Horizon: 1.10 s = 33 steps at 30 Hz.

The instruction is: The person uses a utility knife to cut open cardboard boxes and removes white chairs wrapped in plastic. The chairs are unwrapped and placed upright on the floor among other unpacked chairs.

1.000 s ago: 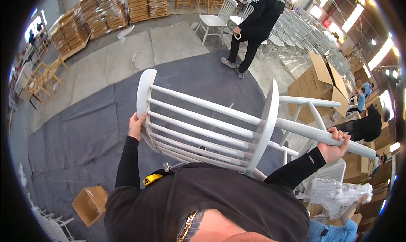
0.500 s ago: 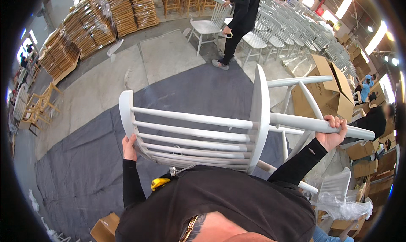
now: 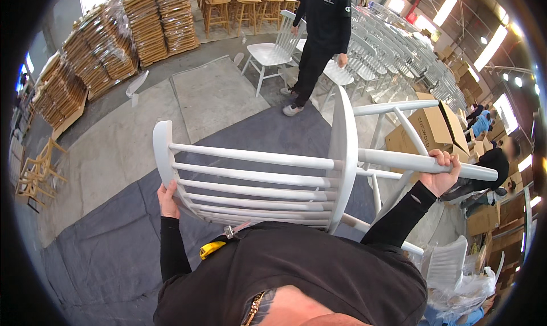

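I hold a white spindle-back chair [image 3: 345,138] on its side in front of my body, its back toward the left and its legs toward the right. My left hand [image 3: 168,199] grips the curved top rail [image 3: 163,149] at its lower part. Around one of the chair's legs [image 3: 387,160] my right hand [image 3: 441,175] is closed, fingers over the top. Several spindles [image 3: 256,154] run between the top rail and the seat. A yellow tool [image 3: 212,249], perhaps a tape measure, is at my front below the spindles.
Dark cloth [image 3: 239,121] covers the floor ahead. Beyond it a person in black [image 3: 322,35] stands beside another white chair [image 3: 272,54]. Rows of white chairs [image 3: 370,58] and an open cardboard box [image 3: 424,126] are at right. Wrapped wooden stacks [image 3: 102,47] line the far left.
The view has swung somewhat to the right, and the chair stays in both my hands. The person in black has turned to face me more and moved an arm down.
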Each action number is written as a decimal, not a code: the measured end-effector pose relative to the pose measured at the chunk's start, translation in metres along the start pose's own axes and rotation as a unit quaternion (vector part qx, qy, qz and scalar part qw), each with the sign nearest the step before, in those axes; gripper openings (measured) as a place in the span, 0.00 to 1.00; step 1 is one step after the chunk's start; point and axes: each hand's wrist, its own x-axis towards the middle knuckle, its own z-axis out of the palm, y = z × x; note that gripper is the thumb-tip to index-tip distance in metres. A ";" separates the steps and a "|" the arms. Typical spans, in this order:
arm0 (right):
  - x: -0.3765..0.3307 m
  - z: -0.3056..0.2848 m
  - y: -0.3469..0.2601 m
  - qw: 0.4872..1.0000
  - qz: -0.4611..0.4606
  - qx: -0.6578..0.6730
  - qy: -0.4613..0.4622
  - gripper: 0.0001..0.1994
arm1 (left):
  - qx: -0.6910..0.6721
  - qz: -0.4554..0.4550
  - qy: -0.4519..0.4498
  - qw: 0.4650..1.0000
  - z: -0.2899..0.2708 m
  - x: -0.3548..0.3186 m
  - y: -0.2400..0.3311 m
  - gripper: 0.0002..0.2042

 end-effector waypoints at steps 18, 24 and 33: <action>0.227 -0.203 0.371 0.935 0.237 -0.073 0.254 0.11 | 0.245 0.008 0.129 0.961 0.098 0.067 0.017 0.23; 0.226 -0.261 0.473 0.885 0.339 -0.050 0.314 0.10 | 0.246 -0.011 0.218 0.944 0.124 0.062 0.019 0.22; 0.191 -0.257 0.507 0.854 0.404 -0.039 0.327 0.08 | 0.299 -0.010 0.265 0.917 0.110 0.030 0.061 0.23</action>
